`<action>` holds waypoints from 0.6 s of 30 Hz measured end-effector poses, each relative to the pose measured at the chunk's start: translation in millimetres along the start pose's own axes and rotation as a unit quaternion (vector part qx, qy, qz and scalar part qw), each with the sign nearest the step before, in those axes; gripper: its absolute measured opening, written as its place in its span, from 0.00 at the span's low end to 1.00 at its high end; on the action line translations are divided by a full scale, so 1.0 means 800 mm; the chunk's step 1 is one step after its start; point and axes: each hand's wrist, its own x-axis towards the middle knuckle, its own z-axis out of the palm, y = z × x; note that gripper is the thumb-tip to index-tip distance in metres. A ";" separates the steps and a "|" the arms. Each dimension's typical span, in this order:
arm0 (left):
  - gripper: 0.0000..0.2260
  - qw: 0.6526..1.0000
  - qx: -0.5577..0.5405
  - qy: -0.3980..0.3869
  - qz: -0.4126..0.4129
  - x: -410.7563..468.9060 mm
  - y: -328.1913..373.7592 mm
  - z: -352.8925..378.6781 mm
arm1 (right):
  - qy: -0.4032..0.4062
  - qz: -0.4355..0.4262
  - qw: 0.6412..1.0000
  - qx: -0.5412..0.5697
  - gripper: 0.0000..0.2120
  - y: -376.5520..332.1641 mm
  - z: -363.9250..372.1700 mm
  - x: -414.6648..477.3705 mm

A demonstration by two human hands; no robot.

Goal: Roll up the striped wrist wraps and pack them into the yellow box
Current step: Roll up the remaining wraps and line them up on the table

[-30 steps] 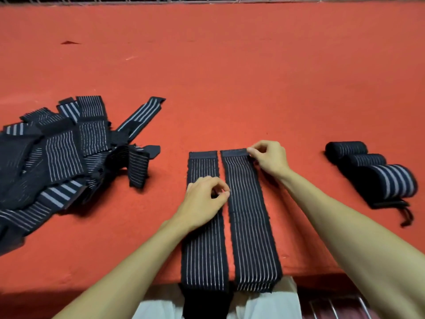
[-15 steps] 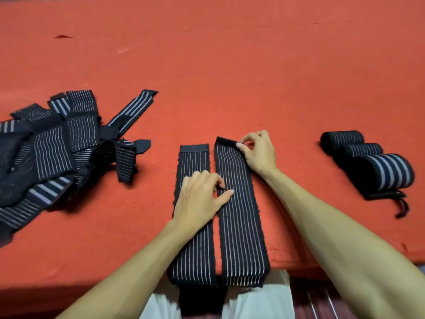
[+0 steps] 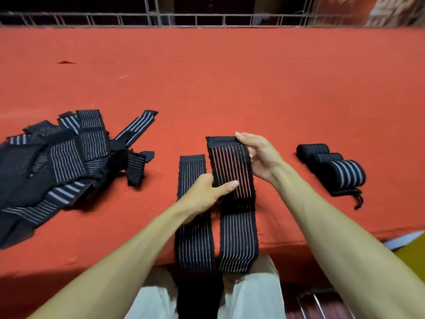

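Note:
Two black wrist wraps with thin white stripes lie side by side over the near edge of the red table [image 3: 230, 77]. The left wrap [image 3: 192, 236] lies flat. The right wrap [image 3: 238, 236] has its far end lifted off the table and folded back toward me. My right hand [image 3: 259, 157] grips that raised end at its right edge. My left hand [image 3: 207, 194] pinches the same wrap lower down, thumb on its front. Three rolled wraps [image 3: 333, 166] sit to the right. A yellow corner [image 3: 411, 247], perhaps the box, shows at the right edge.
A loose heap of unrolled striped wraps [image 3: 59, 162] covers the table's left side. A metal wire railing [image 3: 207, 19] runs along the far edge. My lap in light trousers [image 3: 253, 293] is below the near edge, where both wraps hang down.
The right wrap's far end, flat on the table before, is now lifted and bent back toward me. My left hand moved from the left wrap onto the right one. The view tilted up.

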 end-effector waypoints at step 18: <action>0.12 0.994 -0.084 -0.020 -0.062 -0.041 -0.026 -0.069 | 0.123 0.080 0.978 -0.149 0.05 0.042 0.057 0.019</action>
